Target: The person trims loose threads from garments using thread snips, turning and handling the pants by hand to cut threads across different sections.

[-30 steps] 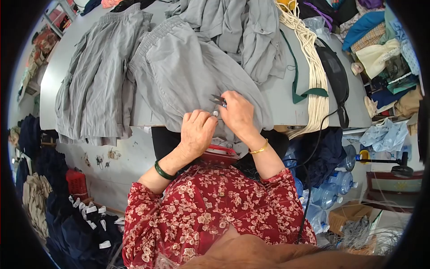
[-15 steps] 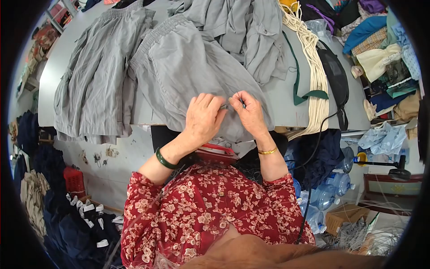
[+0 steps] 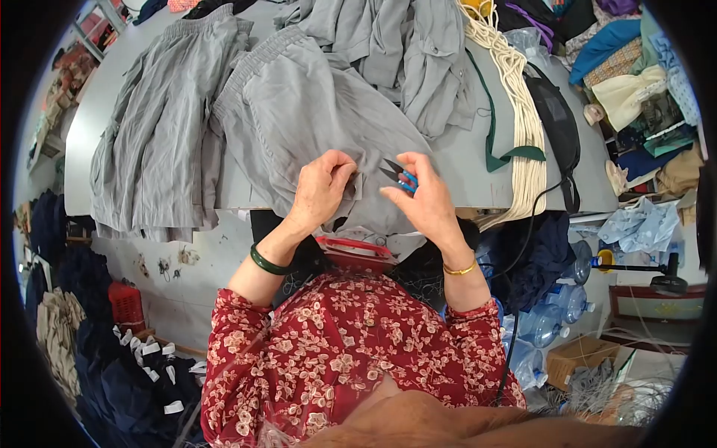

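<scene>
My left hand (image 3: pixel 321 190) is closed in a pinch on the lower edge of a grey elastic-waisted garment (image 3: pixel 306 112), which looks like trousers or shorts. A small piece of its cloth stands out beside the fingertips. A short way to the right, my right hand (image 3: pixel 432 200) holds small thread snips (image 3: pixel 407 180) with blue handles. Their dark blades point up and left, slightly apart, over the grey cloth and not touching the left hand. The garment's lower end hangs over the table's front edge towards my lap.
Another grey garment (image 3: pixel 160 112) lies at the left of the table (image 3: pixel 246 196), with more grey clothes (image 3: pixel 373 37) at the back. Cream cords (image 3: pixel 529 142), a green strip (image 3: pixel 493 153) and a black pouch (image 3: pixel 559 123) lie right. Water bottles (image 3: pixel 541 325) stand below.
My hands have moved apart, the left one leftwards and the right one rightwards. The snips, mostly hidden before, now show clearly in my right hand.
</scene>
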Tool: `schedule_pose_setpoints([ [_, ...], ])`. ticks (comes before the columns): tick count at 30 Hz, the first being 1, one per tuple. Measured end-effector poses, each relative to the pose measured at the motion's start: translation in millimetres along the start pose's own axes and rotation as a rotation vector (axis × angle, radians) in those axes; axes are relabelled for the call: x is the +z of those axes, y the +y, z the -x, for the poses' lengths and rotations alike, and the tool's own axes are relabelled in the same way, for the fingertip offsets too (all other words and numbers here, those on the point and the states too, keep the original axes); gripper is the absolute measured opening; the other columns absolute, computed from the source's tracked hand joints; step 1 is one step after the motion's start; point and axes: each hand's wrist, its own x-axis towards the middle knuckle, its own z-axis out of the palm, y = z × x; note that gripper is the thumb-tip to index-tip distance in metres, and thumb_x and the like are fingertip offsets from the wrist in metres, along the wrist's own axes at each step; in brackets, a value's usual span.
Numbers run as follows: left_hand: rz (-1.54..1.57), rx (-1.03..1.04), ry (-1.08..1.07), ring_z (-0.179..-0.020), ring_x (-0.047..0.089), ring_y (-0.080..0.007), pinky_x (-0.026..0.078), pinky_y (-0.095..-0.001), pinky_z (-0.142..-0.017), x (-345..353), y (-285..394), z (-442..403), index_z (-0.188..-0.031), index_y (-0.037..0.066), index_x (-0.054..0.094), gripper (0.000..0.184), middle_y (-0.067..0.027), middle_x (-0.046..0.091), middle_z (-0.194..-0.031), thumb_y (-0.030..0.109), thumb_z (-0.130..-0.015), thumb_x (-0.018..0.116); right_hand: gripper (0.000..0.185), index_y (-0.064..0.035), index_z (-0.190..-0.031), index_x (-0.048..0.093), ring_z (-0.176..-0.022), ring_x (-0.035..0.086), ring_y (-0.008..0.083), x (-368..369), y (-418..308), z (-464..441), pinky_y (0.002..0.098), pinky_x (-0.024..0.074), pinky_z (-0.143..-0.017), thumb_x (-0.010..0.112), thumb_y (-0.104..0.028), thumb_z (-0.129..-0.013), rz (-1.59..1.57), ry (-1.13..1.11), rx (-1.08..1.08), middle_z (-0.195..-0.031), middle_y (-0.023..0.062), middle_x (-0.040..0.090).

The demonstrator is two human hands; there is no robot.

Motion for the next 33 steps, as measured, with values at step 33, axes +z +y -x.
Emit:
schedule_pose_setpoints([
  [33,-0.12,0.691,-0.189,-0.058,0.048,-0.0259,0.036,-0.0365,-0.054,-17.6,18.8,80.7,-0.063,0.008,0.049,0.032,-0.0063,0.049,-0.063,0.02,-0.069,0.078,0.044,-0.0084,-0.106,0.056,-0.086,0.055,0.029,-2.8,4.5,9.3,0.0392,0.046,-0.071,0.074,-0.002,-0.065,0.285,0.029,-0.232,-0.091,0.009,0.057],
])
